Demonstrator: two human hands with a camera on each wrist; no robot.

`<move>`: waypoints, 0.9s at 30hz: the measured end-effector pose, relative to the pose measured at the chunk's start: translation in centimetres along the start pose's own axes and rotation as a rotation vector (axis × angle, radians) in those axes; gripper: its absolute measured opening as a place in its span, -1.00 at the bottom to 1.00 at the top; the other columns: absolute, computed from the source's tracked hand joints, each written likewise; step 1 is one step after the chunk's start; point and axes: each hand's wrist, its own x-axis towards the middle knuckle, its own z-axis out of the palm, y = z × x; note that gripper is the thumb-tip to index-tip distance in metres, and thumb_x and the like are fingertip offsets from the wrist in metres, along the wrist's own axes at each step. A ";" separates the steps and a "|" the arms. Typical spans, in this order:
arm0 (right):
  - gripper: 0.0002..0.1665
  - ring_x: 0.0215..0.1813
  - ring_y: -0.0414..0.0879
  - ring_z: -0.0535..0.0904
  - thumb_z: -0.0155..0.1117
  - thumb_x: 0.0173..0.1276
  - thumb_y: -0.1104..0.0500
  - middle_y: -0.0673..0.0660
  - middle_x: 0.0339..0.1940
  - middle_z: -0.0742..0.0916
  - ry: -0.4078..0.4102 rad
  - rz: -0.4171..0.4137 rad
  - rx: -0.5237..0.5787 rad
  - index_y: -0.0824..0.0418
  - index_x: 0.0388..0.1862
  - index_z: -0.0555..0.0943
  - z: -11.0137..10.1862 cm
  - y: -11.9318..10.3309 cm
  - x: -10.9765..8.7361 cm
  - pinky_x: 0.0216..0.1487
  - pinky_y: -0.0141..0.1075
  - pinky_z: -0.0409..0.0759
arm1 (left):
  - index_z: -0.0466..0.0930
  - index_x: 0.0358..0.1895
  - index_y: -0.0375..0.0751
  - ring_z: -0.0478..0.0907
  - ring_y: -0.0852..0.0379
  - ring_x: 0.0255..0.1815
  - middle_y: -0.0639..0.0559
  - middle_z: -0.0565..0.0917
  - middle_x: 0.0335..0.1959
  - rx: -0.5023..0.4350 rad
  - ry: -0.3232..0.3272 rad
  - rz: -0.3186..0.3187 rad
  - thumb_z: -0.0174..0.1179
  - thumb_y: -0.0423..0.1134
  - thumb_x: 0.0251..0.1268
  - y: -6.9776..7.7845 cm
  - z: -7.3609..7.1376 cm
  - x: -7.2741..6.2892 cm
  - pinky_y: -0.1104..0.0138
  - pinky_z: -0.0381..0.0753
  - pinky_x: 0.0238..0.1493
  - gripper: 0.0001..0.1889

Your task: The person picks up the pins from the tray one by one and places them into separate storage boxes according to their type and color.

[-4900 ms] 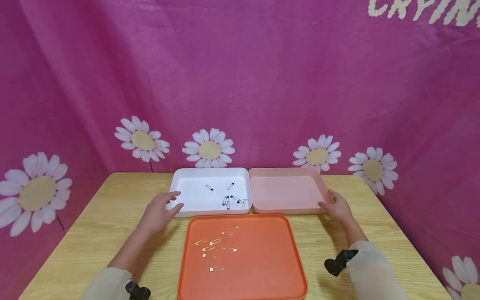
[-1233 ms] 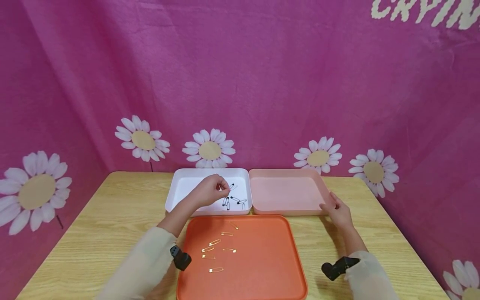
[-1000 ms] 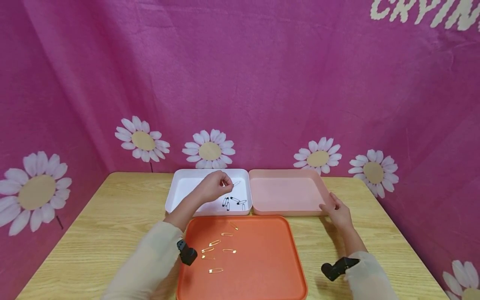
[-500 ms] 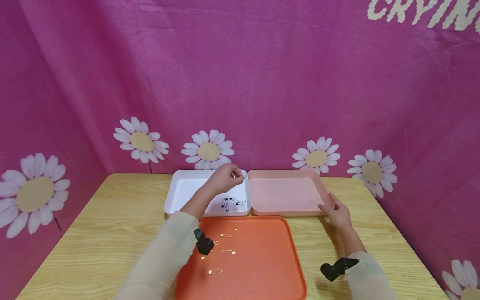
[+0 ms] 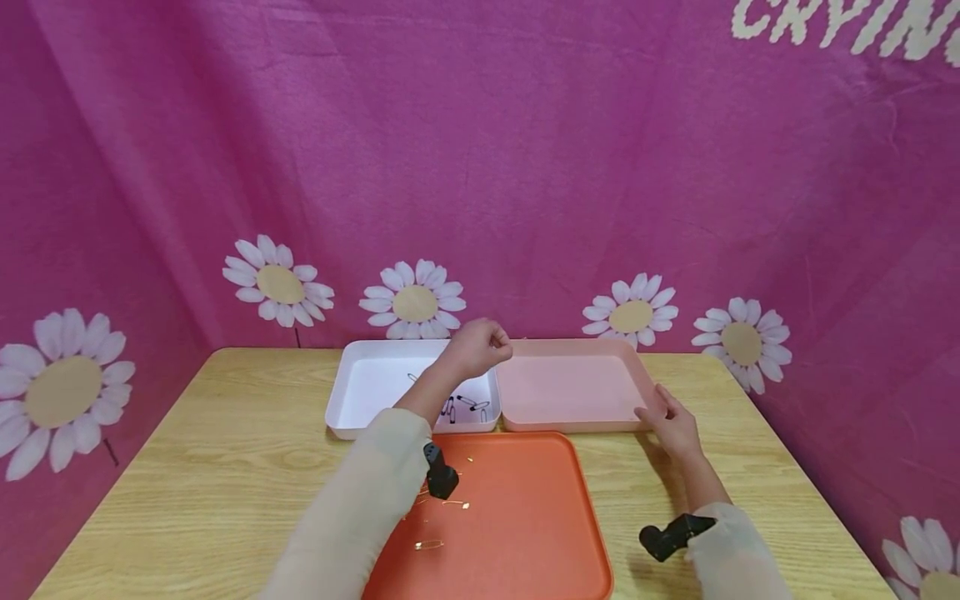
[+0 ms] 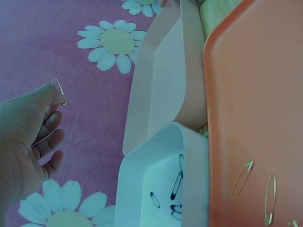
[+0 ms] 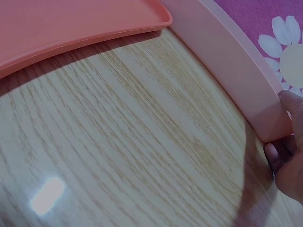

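My left hand (image 5: 480, 346) is above the back of the trays, where the white one meets the pink one. It pinches a gold safety pin (image 6: 59, 87) between thumb and forefinger, the other fingers loosely curled. My right hand (image 5: 677, 425) grips the front right corner of the pink tray (image 5: 573, 387), thumb on the rim and fingers curled by the bottom edge. Several black safety pins (image 5: 472, 403) lie in the white tray (image 5: 367, 387). On the orange tray (image 5: 525, 517) are several gold safety pins (image 5: 429, 545), partly hidden by my left forearm.
The white and pink trays stand side by side at the back of the wooden table (image 5: 187, 467), with the orange tray in front of them. A magenta curtain (image 5: 525, 183) with printed daisies hangs right behind. My left sleeve (image 5: 360, 508) crosses over the orange tray's left part.
One gold safety pin has left the orange tray's left side. My left hand has carried it rightward over the white tray towards the pink one. My right hand keeps its place at the corner.
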 end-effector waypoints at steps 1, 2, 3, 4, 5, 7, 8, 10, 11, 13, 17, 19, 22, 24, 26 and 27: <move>-0.10 0.50 0.27 -0.06 0.10 0.36 0.01 0.37 0.50 0.00 0.001 0.001 -0.001 0.14 0.51 -0.12 0.0 0.0 0.0 0.45 0.03 0.00 | 0.66 -0.36 -0.23 0.47 0.13 -0.30 -0.02 0.62 -0.36 0.007 -0.003 -0.005 0.10 -0.32 0.11 0.1 0.2 0.1 0.39 0.47 -0.24 -0.86; -0.11 0.50 0.27 -0.06 0.10 0.36 0.01 0.37 0.50 0.00 0.002 0.002 -0.002 0.14 0.51 -0.12 0.0 0.0 0.0 0.45 0.03 0.00 | 0.66 -0.35 -0.23 0.47 0.12 -0.29 -0.02 0.62 -0.35 0.012 -0.006 -0.008 0.10 -0.31 0.12 0.1 0.4 0.3 0.39 0.47 -0.24 -0.85; -0.11 0.50 0.27 -0.06 0.09 0.37 0.02 0.37 0.50 0.00 0.002 0.001 0.000 0.14 0.51 -0.12 0.0 0.0 -0.1 0.45 0.03 0.00 | 0.66 -0.35 -0.23 0.48 0.12 -0.29 -0.03 0.62 -0.34 0.016 -0.009 -0.013 0.10 -0.31 0.12 0.2 0.6 0.4 0.39 0.47 -0.25 -0.85; -0.11 0.50 0.26 -0.05 0.10 0.36 0.02 0.37 0.50 0.00 0.004 0.001 -0.002 0.14 0.51 -0.12 0.0 -0.1 -0.1 0.45 0.02 0.00 | 0.66 -0.34 -0.22 0.49 0.12 -0.29 -0.03 0.63 -0.33 0.023 -0.010 -0.018 0.10 -0.30 0.12 0.2 0.8 0.5 0.39 0.48 -0.25 -0.85; -0.11 0.50 0.26 -0.05 0.09 0.37 0.01 0.37 0.50 -0.01 0.003 0.003 0.000 0.14 0.51 -0.12 0.1 -0.1 0.0 0.45 0.03 0.00 | 0.66 -0.33 -0.21 0.49 0.12 -0.27 -0.03 0.62 -0.32 0.030 -0.011 -0.027 0.10 -0.29 0.13 0.2 1.0 0.6 0.39 0.48 -0.24 -0.84; -0.10 0.50 0.26 -0.05 0.10 0.37 0.00 0.36 0.50 -0.01 0.004 0.006 0.000 0.13 0.51 -0.12 0.1 -0.1 0.0 0.45 0.02 0.00 | 0.66 -0.32 -0.19 0.48 0.13 -0.26 -0.01 0.61 -0.30 0.046 -0.008 -0.049 0.10 -0.27 0.13 0.2 1.3 0.8 0.38 0.48 -0.23 -0.85; -0.10 0.50 0.26 -0.05 0.09 0.37 -0.01 0.36 0.51 -0.01 0.003 0.007 0.002 0.12 0.51 -0.13 0.1 -0.1 0.1 0.45 0.03 0.01 | 0.65 -0.32 -0.19 0.48 0.12 -0.26 -0.01 0.61 -0.30 0.053 -0.003 -0.058 0.10 -0.26 0.14 0.2 1.5 0.8 0.37 0.48 -0.23 -0.85; -0.10 0.50 0.26 -0.05 0.09 0.37 -0.01 0.36 0.51 -0.01 0.003 0.008 0.004 0.12 0.51 -0.13 0.1 0.0 0.1 0.45 0.03 0.01 | 0.65 -0.32 -0.17 0.49 0.12 -0.25 0.00 0.60 -0.29 0.052 0.005 -0.074 0.10 -0.26 0.14 0.1 1.8 0.9 0.35 0.49 -0.21 -0.85; -0.11 0.50 0.26 -0.04 0.09 0.37 -0.01 0.35 0.51 -0.02 0.004 0.013 0.006 0.11 0.52 -0.13 0.1 0.0 0.1 0.45 0.03 0.02 | 0.65 -0.32 -0.17 0.48 0.12 -0.24 0.00 0.60 -0.28 0.049 0.007 -0.080 0.10 -0.26 0.14 0.1 2.0 1.0 0.34 0.49 -0.19 -0.86; -0.11 0.50 0.26 -0.05 0.09 0.37 0.00 0.35 0.51 -0.01 0.006 0.015 0.014 0.10 0.52 -0.13 0.2 0.0 0.1 0.45 0.02 0.02 | 0.64 -0.32 -0.17 0.48 0.12 -0.22 0.00 0.59 -0.27 0.037 0.006 -0.090 0.10 -0.26 0.15 0.1 2.4 1.0 0.32 0.50 -0.16 -0.87; -0.11 0.50 0.25 -0.04 0.10 0.37 0.00 0.34 0.51 -0.01 0.007 0.019 0.032 0.09 0.52 -0.13 0.2 0.0 0.1 0.45 0.02 0.02 | 0.61 -0.33 -0.14 0.47 0.13 -0.20 0.02 0.58 -0.27 0.030 -0.009 -0.103 0.10 -0.24 0.18 0.0 3.2 1.1 0.32 0.50 -0.13 -0.89; -0.11 0.50 0.25 -0.04 0.10 0.37 0.01 0.35 0.51 -0.01 0.008 0.016 0.038 0.10 0.51 -0.12 0.3 0.0 0.2 0.45 0.02 0.01 | 0.61 -0.34 -0.13 0.47 0.14 -0.22 0.04 0.59 -0.29 0.040 -0.011 -0.096 0.10 -0.23 0.18 -0.1 3.6 1.1 0.33 0.50 -0.14 -0.89; -0.12 0.49 0.25 -0.02 0.10 0.36 0.03 0.36 0.50 0.02 0.017 0.016 0.033 0.10 0.51 -0.10 0.3 0.1 0.1 0.45 0.01 0.03 | 0.62 -0.35 -0.12 0.48 0.16 -0.27 0.05 0.60 -0.33 0.064 -0.010 -0.077 0.10 -0.23 0.16 -0.2 4.2 1.2 0.35 0.49 -0.18 -0.88; -0.12 0.49 0.26 -0.02 0.09 0.37 0.04 0.36 0.50 0.02 0.015 0.018 0.028 0.10 0.51 -0.11 0.3 0.1 0.0 0.44 0.02 0.03 | 0.62 -0.36 -0.12 0.48 0.18 -0.30 0.07 0.61 -0.36 0.080 -0.013 -0.073 0.10 -0.23 0.16 -0.3 4.5 1.1 0.36 0.48 -0.22 -0.88; -0.13 0.49 0.25 -0.01 0.10 0.36 0.04 0.36 0.50 0.03 0.016 0.018 0.029 0.10 0.51 -0.10 0.2 0.1 0.1 0.44 0.02 0.04 | 0.61 -0.38 -0.11 0.46 0.20 -0.35 0.09 0.59 -0.40 0.084 -0.021 -0.085 0.10 -0.24 0.16 -0.4 4.7 1.1 0.38 0.46 -0.27 -0.89; -0.13 0.49 0.25 -0.02 0.10 0.36 0.04 0.36 0.50 0.02 0.014 0.019 0.032 0.10 0.51 -0.10 0.2 0.1 0.1 0.45 0.01 0.04 | 0.61 -0.38 -0.11 0.45 0.20 -0.37 0.10 0.58 -0.42 0.080 -0.026 -0.092 0.09 -0.25 0.17 -0.4 4.8 1.1 0.38 0.45 -0.29 -0.90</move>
